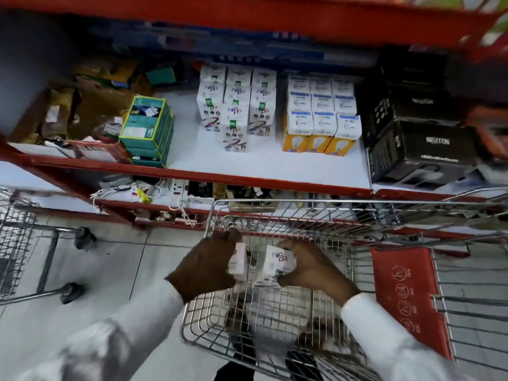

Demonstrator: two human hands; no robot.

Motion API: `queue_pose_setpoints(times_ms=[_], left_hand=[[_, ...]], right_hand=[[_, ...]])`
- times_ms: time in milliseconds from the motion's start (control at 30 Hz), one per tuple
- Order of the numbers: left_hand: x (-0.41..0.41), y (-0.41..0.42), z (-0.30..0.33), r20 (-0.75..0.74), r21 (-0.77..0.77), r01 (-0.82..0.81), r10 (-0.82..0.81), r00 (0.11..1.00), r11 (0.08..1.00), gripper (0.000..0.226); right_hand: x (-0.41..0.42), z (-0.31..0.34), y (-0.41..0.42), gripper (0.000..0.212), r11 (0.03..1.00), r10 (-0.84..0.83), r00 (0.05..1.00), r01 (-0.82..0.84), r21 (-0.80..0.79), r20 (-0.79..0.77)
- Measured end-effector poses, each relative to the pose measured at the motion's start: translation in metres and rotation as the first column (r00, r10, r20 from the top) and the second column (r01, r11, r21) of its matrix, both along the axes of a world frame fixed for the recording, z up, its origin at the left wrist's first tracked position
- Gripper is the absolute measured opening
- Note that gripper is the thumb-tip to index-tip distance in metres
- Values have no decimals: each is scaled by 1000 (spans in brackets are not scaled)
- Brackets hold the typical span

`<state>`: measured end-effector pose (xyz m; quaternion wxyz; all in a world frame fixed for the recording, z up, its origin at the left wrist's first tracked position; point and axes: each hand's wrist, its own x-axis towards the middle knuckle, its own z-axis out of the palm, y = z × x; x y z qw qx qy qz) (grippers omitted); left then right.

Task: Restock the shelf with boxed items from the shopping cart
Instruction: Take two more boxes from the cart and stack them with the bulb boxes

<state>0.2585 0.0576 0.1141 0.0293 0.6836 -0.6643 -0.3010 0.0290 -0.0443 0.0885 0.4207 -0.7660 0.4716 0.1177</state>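
Over the wire shopping cart (pixel 211 215) my left hand (pixel 207 266) grips a small white box (pixel 239 261) and my right hand (pixel 310 268) grips another white box (pixel 277 264) with purple lettering. Both boxes are held above the cart's basket, side by side and slightly apart. On the white shelf (pixel 264 163) with a red front edge stand rows of matching white boxes (pixel 236 105). Further pale boxes lie blurred at the bottom of the cart.
White-and-yellow bulb boxes (pixel 323 125) stand right of the white rows, black cartons (pixel 417 144) further right, a green stack (pixel 147 130) to the left. A lower shelf holds sockets and cables (pixel 154 191). A second cart (pixel 16 243) stands left. A red child-seat flap (pixel 409 301) is on my cart.
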Motion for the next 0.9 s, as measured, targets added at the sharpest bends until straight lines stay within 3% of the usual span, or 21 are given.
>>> queue_pose_setpoints(times_ms=[200,367,533,667,900], left_hand=[[62,-41,99,100,-199,-12,33,994,980,81],[110,-92,122,183,-320,-86,151,972,943,82],[137,-146,104,243,-377,-136,240,940,916,85],[145,-180,82,246,-376,-171,276,929,911,85],[147,-210,58,131,-405,-214,288,949,889,74]], right_hand=[[34,109,-71,75,990,1,990,19,-139,141],[81,153,-124,87,926,94,989,-44,-375,116],[127,145,-166,89,865,114,992,-73,-496,52],[147,122,-185,75,811,86,996,-58,-582,20],[159,90,-207,79,790,51,998,-20,-613,32]])
